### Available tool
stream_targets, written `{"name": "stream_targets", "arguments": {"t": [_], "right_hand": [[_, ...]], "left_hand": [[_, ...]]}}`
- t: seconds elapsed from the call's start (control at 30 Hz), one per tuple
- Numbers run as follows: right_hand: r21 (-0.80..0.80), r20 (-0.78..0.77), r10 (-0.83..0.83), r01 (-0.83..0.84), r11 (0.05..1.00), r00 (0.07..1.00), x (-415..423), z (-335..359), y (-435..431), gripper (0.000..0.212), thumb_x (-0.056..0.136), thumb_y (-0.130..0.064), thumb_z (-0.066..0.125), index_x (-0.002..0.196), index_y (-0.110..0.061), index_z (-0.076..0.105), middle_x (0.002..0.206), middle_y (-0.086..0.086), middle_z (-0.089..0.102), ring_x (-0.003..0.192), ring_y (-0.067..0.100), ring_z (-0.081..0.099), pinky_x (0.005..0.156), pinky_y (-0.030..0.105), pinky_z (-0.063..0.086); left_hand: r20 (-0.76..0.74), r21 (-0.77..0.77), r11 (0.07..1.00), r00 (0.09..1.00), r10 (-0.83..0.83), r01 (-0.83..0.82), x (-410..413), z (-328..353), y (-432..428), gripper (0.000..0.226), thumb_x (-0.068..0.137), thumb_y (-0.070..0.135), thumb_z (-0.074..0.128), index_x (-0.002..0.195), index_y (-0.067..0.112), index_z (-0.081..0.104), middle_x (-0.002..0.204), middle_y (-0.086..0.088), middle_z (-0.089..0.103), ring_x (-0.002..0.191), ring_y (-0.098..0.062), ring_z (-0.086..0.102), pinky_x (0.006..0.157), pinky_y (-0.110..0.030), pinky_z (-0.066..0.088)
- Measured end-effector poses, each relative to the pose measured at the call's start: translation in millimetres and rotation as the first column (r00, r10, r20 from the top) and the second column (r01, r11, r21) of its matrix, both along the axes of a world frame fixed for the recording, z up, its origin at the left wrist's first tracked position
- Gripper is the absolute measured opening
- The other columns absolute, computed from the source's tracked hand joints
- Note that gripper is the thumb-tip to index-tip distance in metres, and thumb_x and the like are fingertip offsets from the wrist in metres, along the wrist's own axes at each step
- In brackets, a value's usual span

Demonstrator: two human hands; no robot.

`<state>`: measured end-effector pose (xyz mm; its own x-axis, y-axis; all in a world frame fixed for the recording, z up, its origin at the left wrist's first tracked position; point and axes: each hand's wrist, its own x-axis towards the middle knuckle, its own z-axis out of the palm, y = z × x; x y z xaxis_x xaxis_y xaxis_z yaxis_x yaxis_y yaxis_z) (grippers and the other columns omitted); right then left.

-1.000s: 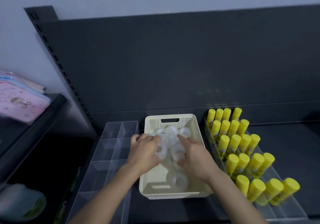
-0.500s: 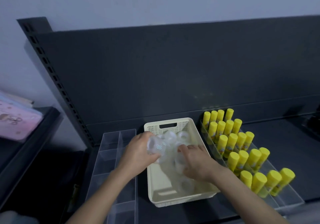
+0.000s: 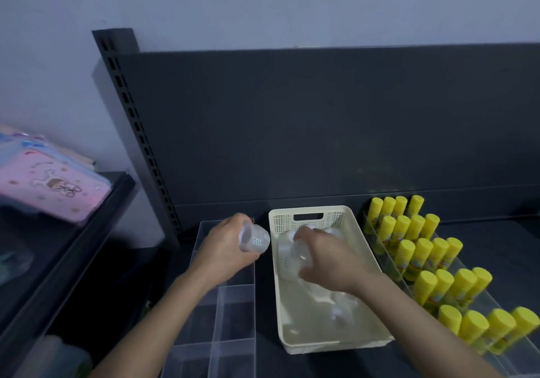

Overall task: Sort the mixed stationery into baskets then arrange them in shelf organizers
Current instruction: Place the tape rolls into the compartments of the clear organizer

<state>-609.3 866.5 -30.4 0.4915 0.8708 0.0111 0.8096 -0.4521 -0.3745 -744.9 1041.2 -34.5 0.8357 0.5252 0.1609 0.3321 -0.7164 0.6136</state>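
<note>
Left hand (image 3: pixel 226 249) grips one clear tape roll (image 3: pixel 253 240) above the far end of the empty clear organizer (image 3: pixel 230 313), just left of the cream basket (image 3: pixel 309 218). Right hand (image 3: pixel 327 258) is down inside that basket, fingers closed around another roll among a blurred pile I cannot count. On the right, twenty yellow glue sticks (image 3: pixel 423 258) stand in five rows of four in one clear tray on the dark shelf (image 3: pixel 496 249)

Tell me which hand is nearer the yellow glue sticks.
Right. The right hand is inside the cream basket, beside the glue sticks; the left hand holds tape rolls over the clear organizer.
</note>
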Motion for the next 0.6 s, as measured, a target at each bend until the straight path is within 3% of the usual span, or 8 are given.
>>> {"name": "stream_targets", "arguments": {"t": [0.17,0.23,0.43,0.6], "right_hand": [[0.129,-0.140,-0.011,0.029,0.991,0.990,-8,5,33,0.040,0.072,-0.031,0.069,0.105,-0.027,0.047,0.090,-0.012,0.054,0.075,0.003,0.049,0.052,0.011,0.034],[0.178,-0.195,-0.023,0.059,0.982,0.981,-13,6,45,0.038,0.071,-0.037,0.069,0.101,-0.028,0.048,0.084,-0.016,0.052,0.072,-0.002,0.049,0.050,0.008,0.036],[0.228,-0.220,-0.020,0.071,0.971,0.975,-21,10,93,0.031,0.080,-0.023,0.063,0.105,-0.007,0.053,0.092,-0.001,0.050,0.090,0.016,0.049,0.060,0.017,0.030],[0.171,-0.231,-0.076,0.118,0.978,0.970,-13,-3,123,0.027,0.083,-0.009,0.055,0.108,-0.001,0.051,0.106,0.010,0.051,0.100,0.021,0.049,0.070,0.017,0.034]], "left_hand": [[-0.036,0.026,0.999,0.998,0.046,-0.045,-14,6,34,0.031,0.073,0.013,0.066,0.096,0.027,0.051,0.094,0.014,0.052,0.083,-0.002,0.052,0.061,-0.014,0.038],[-0.064,0.047,0.996,0.995,0.079,-0.076,-19,6,50,0.028,0.074,0.012,0.066,0.094,0.024,0.050,0.093,0.010,0.052,0.081,-0.002,0.051,0.058,-0.014,0.036],[-0.164,0.089,0.994,0.983,0.079,-0.065,-12,-1,81,0.022,0.076,0.019,0.065,0.087,0.019,0.047,0.088,0.005,0.052,0.074,-0.005,0.050,0.056,-0.019,0.036],[-0.247,0.064,0.995,0.965,0.085,-0.071,-1,-15,96,0.024,0.078,0.023,0.067,0.092,0.015,0.050,0.094,0.000,0.055,0.083,-0.016,0.056,0.069,-0.029,0.048]]}}
